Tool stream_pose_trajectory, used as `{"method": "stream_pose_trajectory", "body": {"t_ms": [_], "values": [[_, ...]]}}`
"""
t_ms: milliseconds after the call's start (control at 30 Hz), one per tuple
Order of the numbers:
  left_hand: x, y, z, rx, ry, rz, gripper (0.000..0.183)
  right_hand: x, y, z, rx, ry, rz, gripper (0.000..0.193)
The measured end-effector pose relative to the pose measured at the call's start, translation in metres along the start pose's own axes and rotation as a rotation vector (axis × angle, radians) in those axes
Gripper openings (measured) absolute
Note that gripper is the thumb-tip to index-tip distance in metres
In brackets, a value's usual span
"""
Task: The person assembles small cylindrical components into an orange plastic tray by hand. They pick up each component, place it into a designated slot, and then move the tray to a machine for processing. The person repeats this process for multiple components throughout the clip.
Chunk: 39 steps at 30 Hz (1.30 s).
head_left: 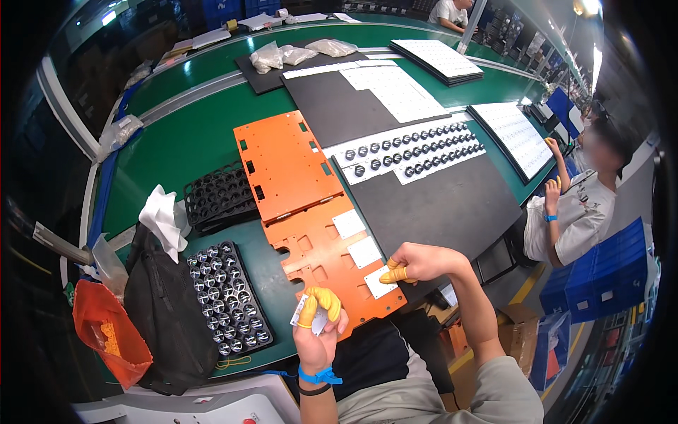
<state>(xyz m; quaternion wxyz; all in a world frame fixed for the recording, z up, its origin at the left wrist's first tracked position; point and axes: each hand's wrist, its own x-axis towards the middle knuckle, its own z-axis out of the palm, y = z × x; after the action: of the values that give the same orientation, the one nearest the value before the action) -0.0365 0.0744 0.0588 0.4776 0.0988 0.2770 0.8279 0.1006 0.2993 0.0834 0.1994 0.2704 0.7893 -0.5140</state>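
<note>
White plate [298, 311] pinched in left hand [319, 331]; right hand [422, 263], grip unclear; tray [255, 300], bag [169, 318] leftward.

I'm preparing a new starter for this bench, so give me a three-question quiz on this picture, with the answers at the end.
1. True or false: the left hand is empty.
2. What colour are the finger cots worn on both of the camera wearer's hands? A) blue; B) yellow; C) green.
3. How many white plates lie on the orange fixture, counting the one that the right hand touches?

Key:
1. False; it holds at least one white piece.
2. B.
3. Three.
</note>
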Motion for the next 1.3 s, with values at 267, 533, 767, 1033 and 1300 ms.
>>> {"method": "stream_pose_trajectory", "body": {"t_ms": [267, 533, 767, 1033, 1300], "values": [[0.001, -0.002, -0.007, -0.024, -0.091, -0.021, 0.02, 0.0, 0.008, 0.004, 0.021, 0.036, -0.056, 0.041], [-0.001, -0.009, -0.016, 0.023, -0.112, 0.021, 0.037, -0.016, -0.011, 0.015, -0.036, 0.247, -0.016, 0.034], [0.001, -0.017, -0.021, 0.049, -0.12, 0.065, 0.039, -0.041, -0.055, 0.042, -0.603, 0.632, 0.05, 0.03], [-0.005, -0.013, -0.016, 0.068, 0.085, 0.087, 0.047, -0.027, -0.167, 0.074, -0.48, 0.76, -0.585, 0.028], [-0.053, 0.027, -0.014, 0.125, 0.126, 0.182, 0.051, 0.129, -0.174, 0.085, -0.344, 0.383, -0.742, 0.024]]}}
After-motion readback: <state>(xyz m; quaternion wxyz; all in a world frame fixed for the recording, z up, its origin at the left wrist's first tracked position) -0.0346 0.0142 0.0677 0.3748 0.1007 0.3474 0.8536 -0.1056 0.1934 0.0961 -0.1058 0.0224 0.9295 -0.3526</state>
